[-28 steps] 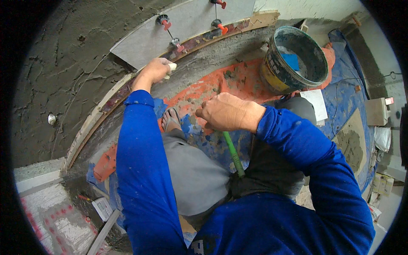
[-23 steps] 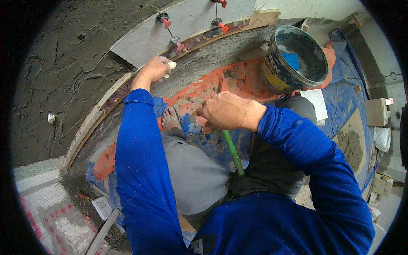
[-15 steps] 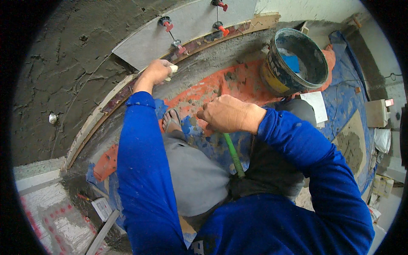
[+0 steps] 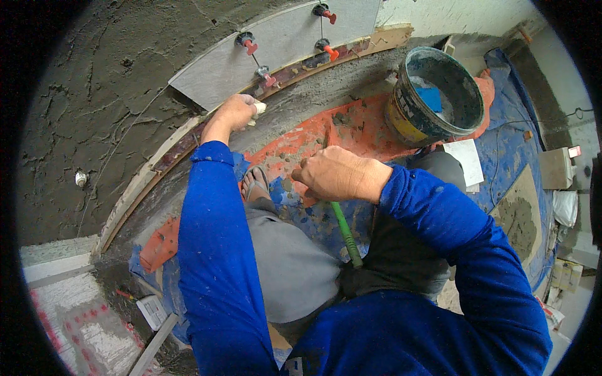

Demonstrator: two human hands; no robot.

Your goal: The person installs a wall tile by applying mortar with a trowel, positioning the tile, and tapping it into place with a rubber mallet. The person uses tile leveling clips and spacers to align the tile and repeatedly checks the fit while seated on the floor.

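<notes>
My left hand (image 4: 233, 118) is closed round a small pale cream piece (image 4: 258, 110), whose kind I cannot make out. It reaches to the lower corner of a grey tile (image 4: 216, 69) on the mortar-covered surface, beside the curved wooden strip (image 4: 169, 149). Several red-handled tile levelling clips (image 4: 249, 45) sit along the joints. In front of my body, my right hand (image 4: 342, 174) is a fist with its back upward. A green handle (image 4: 346, 235) comes out beneath it and runs toward my lap; the fist hides the tool's upper part.
A dark bucket (image 4: 401, 116) with a blue thing (image 4: 429, 98) inside stands on orange sheeting (image 4: 295, 135) at the far right. Blue sheeting (image 4: 501, 150) covers the floor there. White sheets (image 4: 464, 161) lie beside my knee. Rough wet mortar (image 4: 81, 113) spreads on the left.
The whole view has shifted slightly. My left hand has moved a little to the right and nearer, still with the pale piece. My right hand stays almost in place.
</notes>
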